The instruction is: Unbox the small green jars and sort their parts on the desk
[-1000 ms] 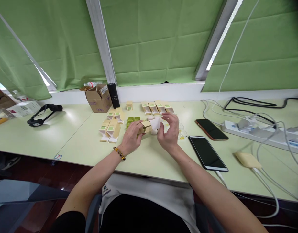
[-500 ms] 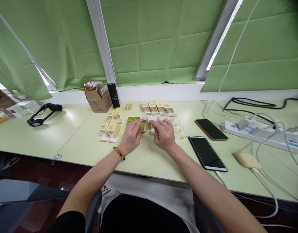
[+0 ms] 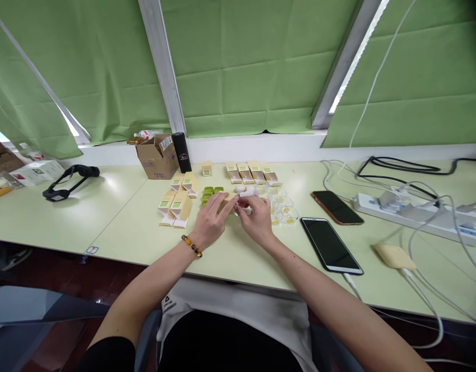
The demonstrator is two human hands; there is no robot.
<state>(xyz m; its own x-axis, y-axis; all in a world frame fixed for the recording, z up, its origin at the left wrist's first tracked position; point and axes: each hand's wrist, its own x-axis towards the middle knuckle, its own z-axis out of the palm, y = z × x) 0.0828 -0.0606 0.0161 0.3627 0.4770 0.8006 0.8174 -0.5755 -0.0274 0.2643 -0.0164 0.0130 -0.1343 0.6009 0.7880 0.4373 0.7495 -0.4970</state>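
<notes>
A small cream paper box (image 3: pixel 230 196) is between my two hands, mostly covered by the fingers. My left hand (image 3: pixel 211 219) is closed on its left side, with a beaded bracelet (image 3: pixel 192 246) at the wrist. My right hand (image 3: pixel 257 219) pinches at the box's right side, its fingertips close to those of the left. A white piece (image 3: pixel 247 192) shows just behind the right fingers; I cannot tell whether it is part of the box. Small green containers (image 3: pixel 209 190) stand behind my left hand. Clear plastic cups with yellow spots (image 3: pixel 289 215) lie right of my right hand.
Several open cream boxes (image 3: pixel 180 205) stand at left, more (image 3: pixel 255 173) at the back, and a single box (image 3: pixel 206 169) behind. A cardboard carton (image 3: pixel 157 159) and black cylinder (image 3: pixel 181 152) stand by the wall. Two phones (image 3: pixel 331 245) and a power strip (image 3: pixel 419 214) with cables lie right.
My right hand has shifted slightly left and drawn its fingers in at the box. The box has turned, its opening no longer showing. My left fingers have stretched further over it.
</notes>
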